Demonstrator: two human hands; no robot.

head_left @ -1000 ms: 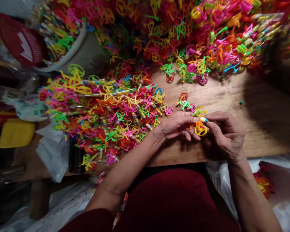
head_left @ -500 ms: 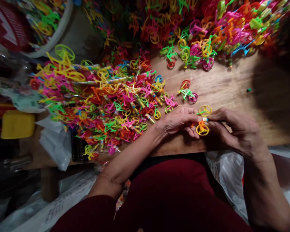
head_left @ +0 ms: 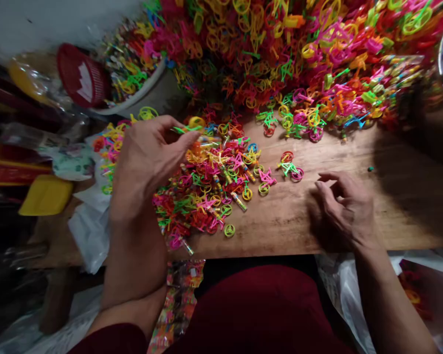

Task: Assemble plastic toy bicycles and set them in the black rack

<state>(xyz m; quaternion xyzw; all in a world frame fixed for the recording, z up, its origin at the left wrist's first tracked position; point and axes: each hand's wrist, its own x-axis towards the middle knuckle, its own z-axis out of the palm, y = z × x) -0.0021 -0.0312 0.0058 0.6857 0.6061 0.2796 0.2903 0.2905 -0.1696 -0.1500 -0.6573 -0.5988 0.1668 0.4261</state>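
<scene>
While the right hand [head_left: 349, 209], apparently empty, has its fingers loosely curled near the front of the wooden table [head_left: 280, 231], the left hand [head_left: 143, 152] pinches a plastic bicycle [head_left: 197, 121] over the nearer pile [head_left: 203, 196], seemingly to set it down. Releasing it calls for a clean finger-opening, clear of snagging wheels; farther back rises a bigger heap [head_left: 251, 49].

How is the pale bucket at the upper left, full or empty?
Full, it appears: inside the bucket, colourful pieces are heaped up to the rim.
</scene>
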